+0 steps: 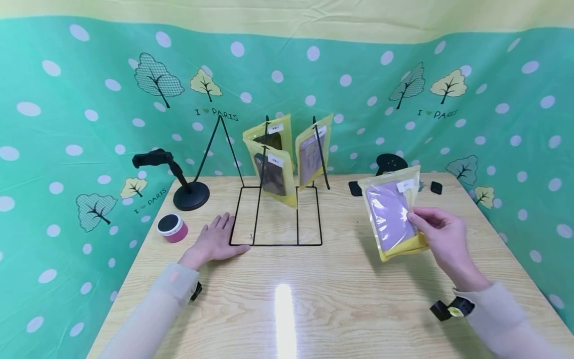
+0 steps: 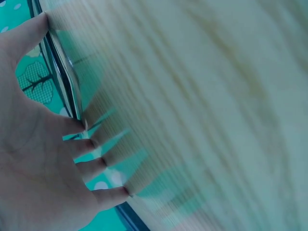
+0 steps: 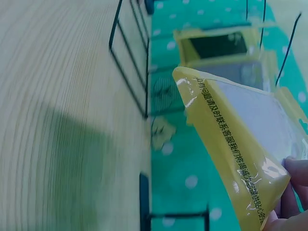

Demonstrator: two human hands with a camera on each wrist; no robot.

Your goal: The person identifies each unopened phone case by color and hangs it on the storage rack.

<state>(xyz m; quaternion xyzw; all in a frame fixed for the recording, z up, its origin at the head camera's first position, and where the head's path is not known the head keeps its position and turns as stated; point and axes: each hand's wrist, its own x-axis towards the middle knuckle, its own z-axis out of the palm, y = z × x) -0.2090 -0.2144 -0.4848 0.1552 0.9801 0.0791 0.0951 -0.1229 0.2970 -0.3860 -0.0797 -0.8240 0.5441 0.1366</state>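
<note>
Wooden table (image 1: pixel 314 299): left hand (image 1: pixel 215 242) flat beside wire rack (image 1: pixel 275 214); right hand (image 1: pixel 441 237) pinches purple packet (image 1: pixel 392 214).

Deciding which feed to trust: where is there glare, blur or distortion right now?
Head view: sharp, but wide-angle bowing at the edges, and a bright glare streak on the table. Left wrist view: wood grain smeared with motion blur, only the left hand fairly clear. Right wrist view: table soft and shadowed, while the yellow pouch shows readable print with small highlights.

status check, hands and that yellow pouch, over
Right hand pinches yellow pouch above table. Left hand flat beside wire rack. Three pouches already hang there; nothing between.
</note>
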